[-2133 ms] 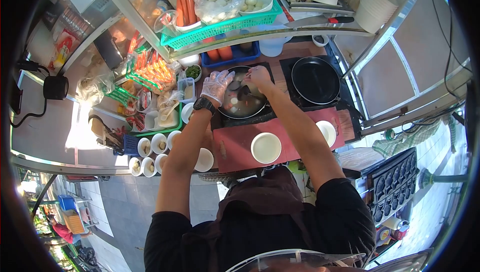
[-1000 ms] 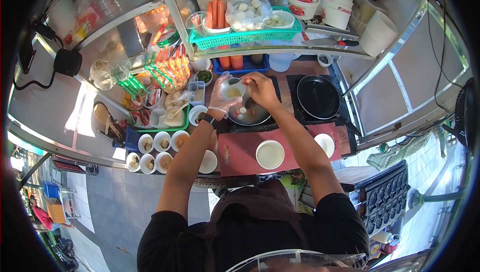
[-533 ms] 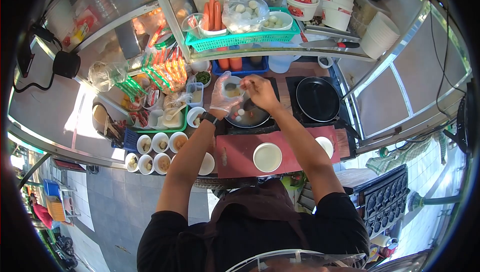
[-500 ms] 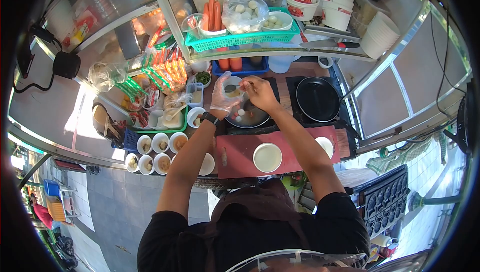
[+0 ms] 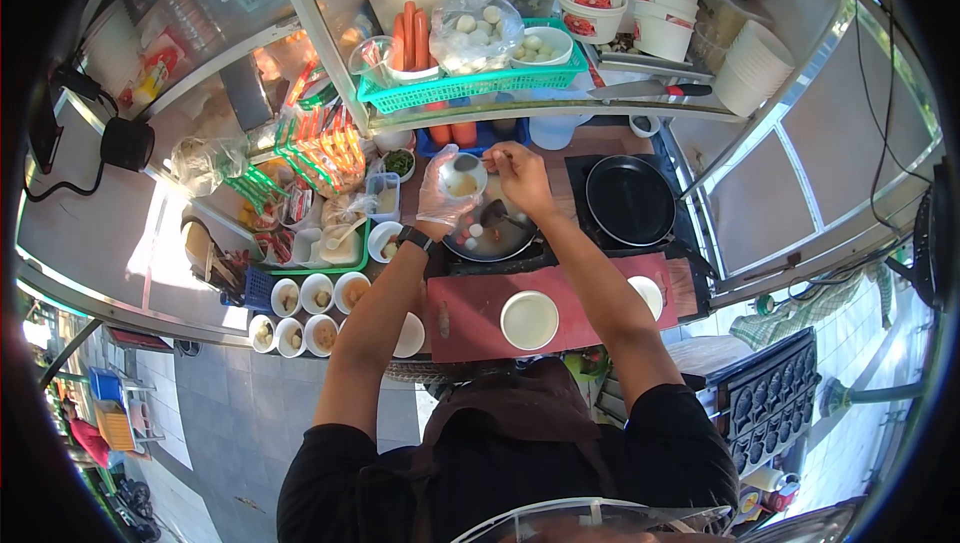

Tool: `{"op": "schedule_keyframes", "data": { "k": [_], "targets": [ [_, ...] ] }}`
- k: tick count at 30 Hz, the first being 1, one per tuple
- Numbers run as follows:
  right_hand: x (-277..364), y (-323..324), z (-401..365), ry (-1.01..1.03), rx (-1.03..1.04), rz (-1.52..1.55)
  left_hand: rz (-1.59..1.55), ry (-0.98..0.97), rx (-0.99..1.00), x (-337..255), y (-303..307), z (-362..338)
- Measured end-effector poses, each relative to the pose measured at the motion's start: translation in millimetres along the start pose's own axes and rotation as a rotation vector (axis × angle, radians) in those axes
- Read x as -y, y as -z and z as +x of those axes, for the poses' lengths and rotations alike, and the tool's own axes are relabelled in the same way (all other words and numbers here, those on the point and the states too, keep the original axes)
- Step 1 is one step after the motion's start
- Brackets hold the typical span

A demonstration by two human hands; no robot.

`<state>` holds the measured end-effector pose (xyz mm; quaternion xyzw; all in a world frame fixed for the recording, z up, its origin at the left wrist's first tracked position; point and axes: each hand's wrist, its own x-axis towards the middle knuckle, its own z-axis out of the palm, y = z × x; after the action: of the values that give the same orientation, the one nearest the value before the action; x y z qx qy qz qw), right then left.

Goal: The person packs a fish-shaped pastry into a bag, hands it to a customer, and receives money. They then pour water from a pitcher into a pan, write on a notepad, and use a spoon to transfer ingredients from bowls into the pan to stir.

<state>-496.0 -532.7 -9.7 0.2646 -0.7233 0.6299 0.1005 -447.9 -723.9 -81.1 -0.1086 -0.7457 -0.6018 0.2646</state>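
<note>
My left hand (image 5: 440,201), in a clear plastic glove, is closed around a small white cup (image 5: 464,179) with some pale food or broth inside. Beside it my right hand (image 5: 520,179) is closed on the thin handle of a spoon (image 5: 488,157), which reaches the cup's rim; its bowl is hard to make out. Below both hands a dark pan (image 5: 490,248) holds cloudy liquid with white and reddish balls. A dark ladle-like shape (image 5: 494,212) shows in that pan, partly hidden by my right hand.
A white bowl (image 5: 529,320) stands on the red board (image 5: 470,328). Several filled cups (image 5: 321,334) are grouped at left. A black pan (image 5: 631,200) sits at right. Above, a green basket (image 5: 430,95) and a knife (image 5: 640,90) occupy the shelf.
My right hand has shifted slightly up, and the inside of the cup shows more. The dark ladle-like shape in the pan is clearer now. The whole view has moved a little.
</note>
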Motion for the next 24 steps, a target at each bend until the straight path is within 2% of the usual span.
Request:
{"op": "schedule_keyframes", "data": {
  "k": [2,4,6,7,8,9,10,11,12,13,14,15,16,17,18,20,21,22,23,24],
  "targets": [
    [-4.7,-1.7,-0.7,0.031,0.204,0.094,0.025,0.020,-0.003,-0.8,1.3,0.4],
    [-11.7,-5.1,3.7,-0.015,0.121,0.116,0.046,0.046,0.000,-1.6,0.9,0.0],
    [-25.1,-3.4,11.1,-0.058,0.038,0.135,0.134,-0.029,0.016,-3.0,2.7,3.9],
    [-31.8,-2.0,13.1,-0.210,0.088,0.101,0.361,0.019,0.048,-4.3,5.4,2.7],
    [-38.1,-1.3,12.7,-0.362,0.137,0.070,0.362,0.023,0.057,-6.8,8.8,3.2],
    [-44.0,0.3,12.6,-0.366,0.131,0.074,0.640,-0.015,0.165,-9.0,12.2,7.4],
    [-49.6,3.0,13.2,-0.471,0.027,-0.014,0.917,-0.056,0.271,-11.7,15.0,10.5],
    [-56.5,4.8,15.9,-0.573,-0.078,-0.102,1.029,-0.155,0.307,-4.2,17.6,9.2],
    [-87.2,-0.6,16.4,-0.573,-0.081,-0.099,1.030,-0.158,0.311,-7.3,18.3,12.0],
    [-135.0,-11.4,11.1,-0.497,-0.084,-0.173,1.104,-0.197,0.415,-13.0,18.9,13.8],
    [-130.3,-14.7,6.3,-0.423,-0.088,-0.247,1.175,-0.235,0.523,-10.3,19.6,12.7],
    [-125.8,-14.9,1.7,-0.433,-0.092,-0.244,1.165,-0.270,0.540,-7.3,19.9,13.3],
    [-121.2,-15.7,-0.3,-0.549,-0.095,-0.097,1.165,-0.271,0.549,-4.9,21.8,13.2],
    [-102.9,-14.1,3.5,-0.656,-0.095,0.051,1.185,-0.354,0.473,-2.5,24.0,15.6],
    [-100.3,-10.9,7.6,-0.656,-0.093,0.052,1.203,-0.432,0.393,-2.2,25.3,17.6],
    [-98.4,-3.7,7.9,-0.677,-0.177,0.006,1.227,-0.428,0.425,-6.0,27.5,12.9],
    [-109.7,-5.2,5.5,-0.677,-0.178,0.007,1.196,-0.329,0.520,-10.6,26.8,11.5],
    [-120.1,-8.4,4.5,-0.792,-0.144,0.125,1.162,-0.232,0.610,-15.5,26.0,12.3],
    [-132.0,-11.9,5.5,-0.903,-0.113,0.248,1.216,-0.257,0.552,3.6,25.7,8.9],
    [-140.7,-13.1,7.5,-0.898,-0.120,0.258,1.222,-0.267,0.557,-0.5,25.7,11.5]
  ]
}}
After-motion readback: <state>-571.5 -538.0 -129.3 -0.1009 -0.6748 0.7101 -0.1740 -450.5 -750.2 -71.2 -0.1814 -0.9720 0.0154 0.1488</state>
